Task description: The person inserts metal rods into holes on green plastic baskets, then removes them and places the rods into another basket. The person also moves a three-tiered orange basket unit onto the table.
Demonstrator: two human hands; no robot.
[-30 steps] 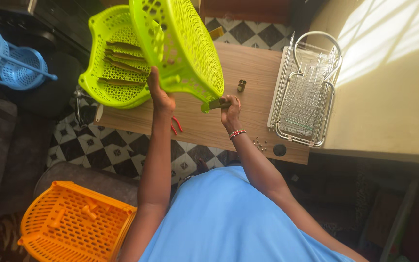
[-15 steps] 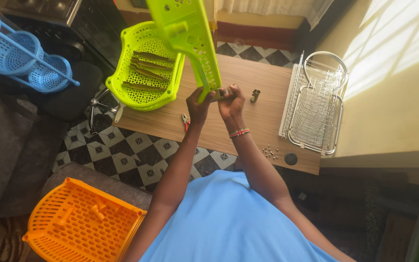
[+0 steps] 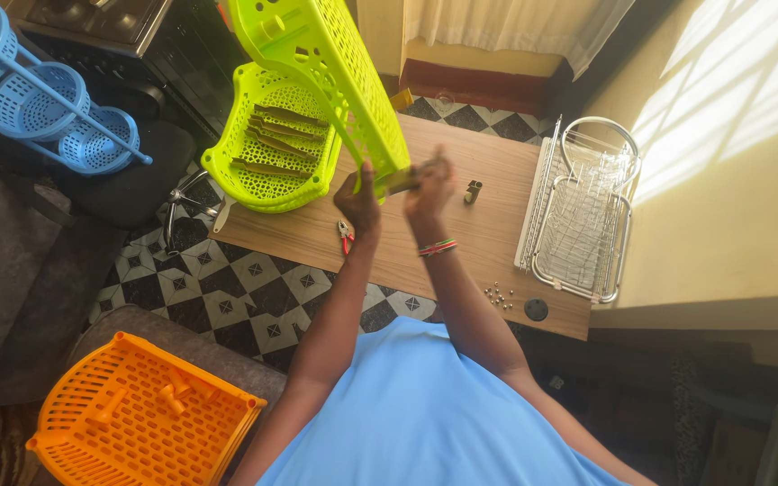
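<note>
I hold a lime-green perforated plastic basket (image 3: 326, 72) up in the air, tilted on edge above the wooden table (image 3: 389, 243). My left hand (image 3: 357, 202) grips its lower rim. My right hand (image 3: 429, 184) is closed on a short bronze-coloured metal tube (image 3: 402, 180) pressed against the basket's lower corner. A second lime-green basket (image 3: 267, 144) rests on the table's left end with several bronze tubes lying inside it.
Red-handled pliers (image 3: 346, 236), a small metal fitting (image 3: 472, 192), several small metal balls (image 3: 497, 294) and a black cap (image 3: 537, 310) lie on the table. A wire dish rack (image 3: 583, 216) sits at its right end. An orange basket (image 3: 137, 418) and blue stacked baskets (image 3: 38, 99) stand left.
The basket has risen and tilted further upright. My left hand slid down from the basket's side to its lower corner, close to my right hand and the tube.
</note>
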